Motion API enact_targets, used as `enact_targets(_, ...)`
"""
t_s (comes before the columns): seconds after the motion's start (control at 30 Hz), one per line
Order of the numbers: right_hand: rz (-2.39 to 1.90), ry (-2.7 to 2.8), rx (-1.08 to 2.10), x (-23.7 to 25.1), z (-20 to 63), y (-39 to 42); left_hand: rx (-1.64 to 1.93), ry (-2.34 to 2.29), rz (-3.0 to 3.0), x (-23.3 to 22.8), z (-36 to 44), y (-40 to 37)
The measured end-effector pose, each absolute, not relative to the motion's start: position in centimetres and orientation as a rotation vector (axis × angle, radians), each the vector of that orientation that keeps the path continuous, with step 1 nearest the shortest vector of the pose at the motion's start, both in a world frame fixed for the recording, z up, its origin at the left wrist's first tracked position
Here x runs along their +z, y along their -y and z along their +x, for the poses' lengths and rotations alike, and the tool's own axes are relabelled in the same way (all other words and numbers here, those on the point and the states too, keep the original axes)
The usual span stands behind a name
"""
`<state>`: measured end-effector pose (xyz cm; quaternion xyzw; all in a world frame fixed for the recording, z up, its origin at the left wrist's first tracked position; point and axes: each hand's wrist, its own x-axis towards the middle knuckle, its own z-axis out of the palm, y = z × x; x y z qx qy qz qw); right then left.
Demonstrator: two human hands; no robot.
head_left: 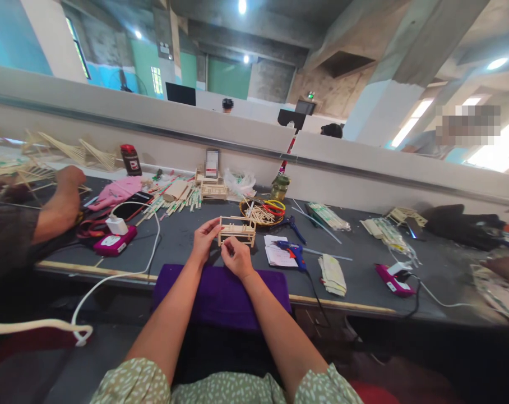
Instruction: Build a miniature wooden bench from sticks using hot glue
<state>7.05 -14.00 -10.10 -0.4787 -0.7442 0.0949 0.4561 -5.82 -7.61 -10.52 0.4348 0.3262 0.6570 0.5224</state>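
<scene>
My left hand pinches the left end of a small frame built of thin wooden sticks, which stands upright on the dark table. The fingers of my right hand are closed at the frame's lower front edge. What they hold, if anything, is too small to make out. To the right, a blue and red glue gun lies across an open notebook. Just behind the frame is a wicker basket of sticks, with yellow-handled and red-handled scissors on it.
A purple cloth covers the table's front edge below my hands. A folded rag, blue pliers and a jar lie or stand to the right. Pink power blocks trail white cables. A co-worker's arm is at left, another hand at right.
</scene>
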Motion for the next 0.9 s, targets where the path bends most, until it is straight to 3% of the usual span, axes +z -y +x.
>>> enact_targets(0.9, -1.150, 1.588, 0.237, -11.2, 7.3, 12.8, 1.537, -0.755, 1.022, -10.6, -5.9, 7.7)
